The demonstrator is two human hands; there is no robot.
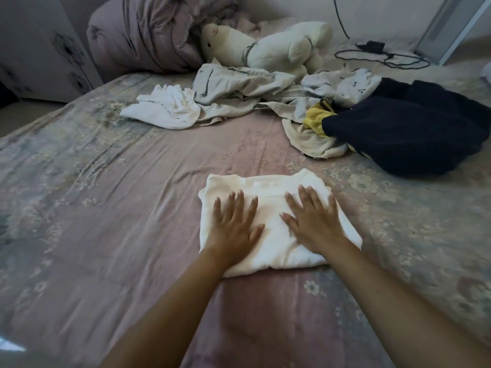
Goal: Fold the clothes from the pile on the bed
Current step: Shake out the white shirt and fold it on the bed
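On the bed [106,208], going left to right: one crumpled white garment [164,107], one pale grey garment [233,88] bunched beside it, one beige piece [308,139], one yellow item [316,119] tucked against one dark navy garment [403,134]; together they form the unfolded pile across the far half. Behind it lie one plush toy [268,50], one rolled duvet [148,33] and one black cable [385,58]. Nearer, one folded white shirt [268,243] lies flat at the middle. The left hand [235,224] presses its left part, fingers straight and spread, holding nothing; the right hand [314,221] presses the right part likewise. Open sheet surrounds the shirt on every side, widest to the left.
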